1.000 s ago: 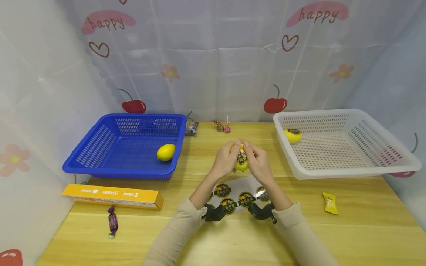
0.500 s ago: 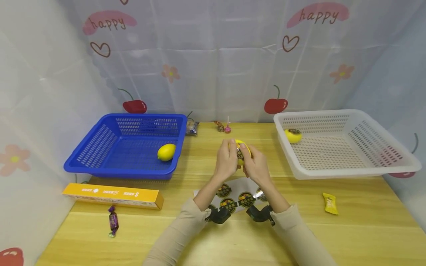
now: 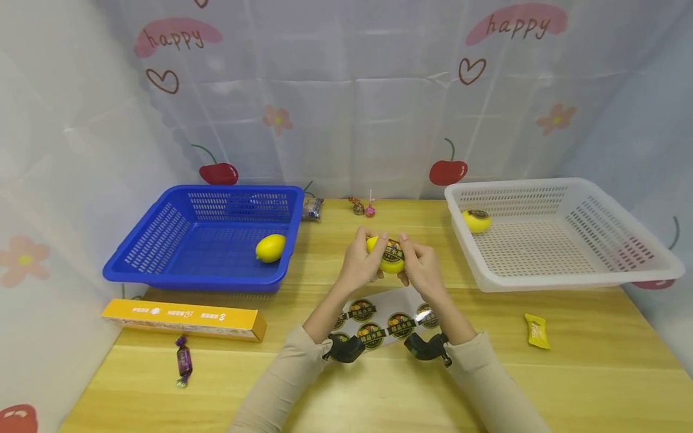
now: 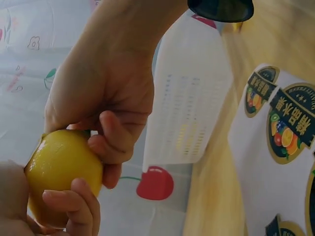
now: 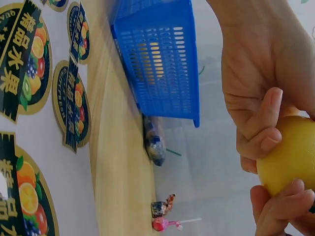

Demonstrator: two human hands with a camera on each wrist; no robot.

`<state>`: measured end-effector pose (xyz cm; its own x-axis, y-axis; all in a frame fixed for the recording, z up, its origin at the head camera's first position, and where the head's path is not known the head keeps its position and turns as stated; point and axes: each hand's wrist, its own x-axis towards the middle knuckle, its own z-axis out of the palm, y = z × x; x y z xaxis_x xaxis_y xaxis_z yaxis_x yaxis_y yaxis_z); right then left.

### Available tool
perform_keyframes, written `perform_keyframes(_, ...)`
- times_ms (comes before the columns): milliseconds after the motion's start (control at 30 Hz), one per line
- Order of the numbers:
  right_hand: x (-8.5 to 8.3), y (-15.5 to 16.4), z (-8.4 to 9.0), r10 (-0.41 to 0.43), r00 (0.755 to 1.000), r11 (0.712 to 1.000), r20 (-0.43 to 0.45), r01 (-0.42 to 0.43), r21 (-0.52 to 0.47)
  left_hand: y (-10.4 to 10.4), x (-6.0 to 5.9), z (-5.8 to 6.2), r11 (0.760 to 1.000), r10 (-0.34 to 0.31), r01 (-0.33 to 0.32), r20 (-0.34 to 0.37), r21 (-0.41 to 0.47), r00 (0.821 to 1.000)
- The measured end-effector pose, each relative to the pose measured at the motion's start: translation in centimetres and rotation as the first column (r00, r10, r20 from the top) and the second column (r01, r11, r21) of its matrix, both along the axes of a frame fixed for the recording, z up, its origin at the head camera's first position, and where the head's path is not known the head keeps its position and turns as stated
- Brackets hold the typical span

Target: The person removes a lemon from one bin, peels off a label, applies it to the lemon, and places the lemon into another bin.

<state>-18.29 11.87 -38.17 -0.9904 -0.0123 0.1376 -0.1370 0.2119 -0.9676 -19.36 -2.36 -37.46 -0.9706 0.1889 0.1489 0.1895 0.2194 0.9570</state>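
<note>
Pale wooden counter (image 3: pixel 574 385) carried everything. On its left stood the blue perforated plastic basket (image 3: pixel 162 240) with one plain yellow lemon (image 3: pixel 270 248) inside; on its right, the white perforated plastic basket (image 3: pixel 622 240) with a yellow lemon bearing a dark round label (image 3: pixel 476 221). Below my wrists lay the white backing sheet of round dark fruit stickers (image 3: pixel 387 316). Above that sheet, off the counter, I held a yellow lemon with a dark round sticker on top (image 3: pixel 386 255): my left hand (image 3: pixel 358 264) and right hand (image 3: pixel 422 272) both had a grip curled around it, fingertips meeting at the sticker.
</note>
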Motion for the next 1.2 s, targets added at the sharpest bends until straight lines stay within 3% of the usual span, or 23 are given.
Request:
perform_keyframes(100, 0.0, 0.0, -0.1, -0.04, 0.999, 0.999, -0.013, 0.04, -0.033, 0.2, 0.1, -0.3, 0.999, 0.036, -0.036, 0.014, 0.037, 0.999)
perform_keyframes(200, 0.0, -0.1, -0.1, -0.034, 0.998, 0.999, -0.051, 0.035, 0.019, 0.4, 0.2, -0.6, 0.993, 0.095, -0.094, -0.001, 0.069, 0.996)
perform_keyframes(300, 0.0, 0.0, 0.0, 0.033, 0.997, 0.998, -0.072, -0.028, 0.06, 0.6, 0.2, -0.8, 0.988, 0.127, -0.123, -0.04, 0.09, 0.991)
perform_keyframes(400, -0.2, 0.2, 0.2, 0.117, 0.991, 0.993, -0.069, -0.115, 0.04, 0.7, 0.2, -0.8, 0.987, 0.128, -0.122, -0.055, 0.101, 0.99)
perform_keyframes(500, -0.4, 0.8, 0.5, 0.165, 0.986, 0.986, -0.031, -0.165, 0.002, 0.0, 0.9, 0.5, 0.995, 0.084, -0.08, -0.048, 0.067, 0.995)
perform_keyframes(633, -0.5, 2.0, 1.0, 0.218, 0.976, 0.976, 0.008, -0.218, 0.014, -1.9, 0.9, 1.0, 1.0, -0.006, 0.005, -0.037, -0.011, 0.999)
perform_keyframes(733, -0.4, 3.1, 1.6, 0.249, 0.968, 0.967, 0.017, -0.25, 0.058, -3.6, 0.2, 0.6, 0.997, -0.052, 0.05, -0.045, -0.054, 0.998)
perform_keyframes(867, -0.3, 4.8, 2.7, 0.283, 0.958, 0.955, 0.046, -0.286, 0.075, -6.3, 0.2, 2.4, 0.99, -0.099, 0.091, -0.071, -0.112, 0.993)
perform_keyframes(967, -0.3, 6.1, 3.3, 0.31, 0.947, 0.947, 0.085, -0.316, 0.065, -8.6, 0.0, 3.7, 0.983, -0.101, 0.085, -0.097, -0.163, 0.99)
perform_keyframes(1200, -0.7, 8.8, 4.5, 0.332, 0.938, 0.94, 0.102, -0.338, 0.046, -13.9, -1.8, 6.0, 0.949, -0.022, -0.016, -0.119, -0.316, 0.993)
